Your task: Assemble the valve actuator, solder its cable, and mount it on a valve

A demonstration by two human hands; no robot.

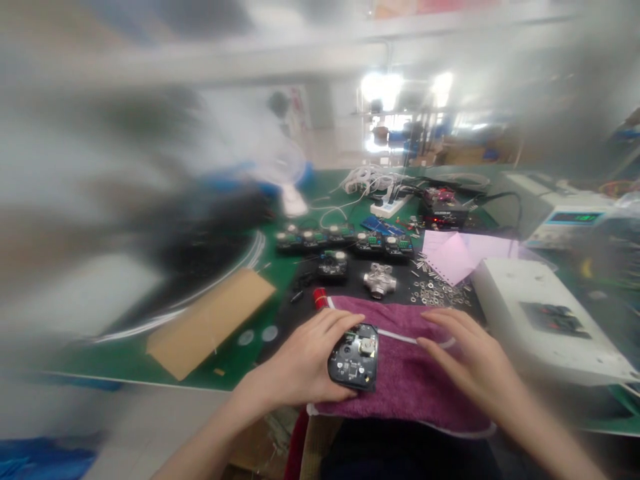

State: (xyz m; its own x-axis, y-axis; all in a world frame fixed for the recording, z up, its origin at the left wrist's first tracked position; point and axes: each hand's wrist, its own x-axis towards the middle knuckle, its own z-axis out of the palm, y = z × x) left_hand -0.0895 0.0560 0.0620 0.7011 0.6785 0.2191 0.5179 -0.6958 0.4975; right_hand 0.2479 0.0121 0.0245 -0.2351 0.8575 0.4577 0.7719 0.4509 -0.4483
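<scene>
My left hand (320, 353) is wrapped round the side of a black circuit board module (354, 360), with its component side facing up. From the top right edge of the module a white cable (397, 337) runs to the right. My right hand (463, 350) hovers over the purple cloth (400, 380), thumb and fingers apart. Its thumb tip meets the line of the cable; whether it touches is unclear. Just beyond the cloth are a silver metal valve body (380, 281) and another black board module (333, 267).
Several board modules (310, 239) form a row behind. Loose metal nuts and washers (433, 293) lie near pink paper (453, 257). At right are a white box (545, 320) and a power supply (560, 210); at left, a cardboard piece (213, 323). A power strip (390, 205) sits at the back.
</scene>
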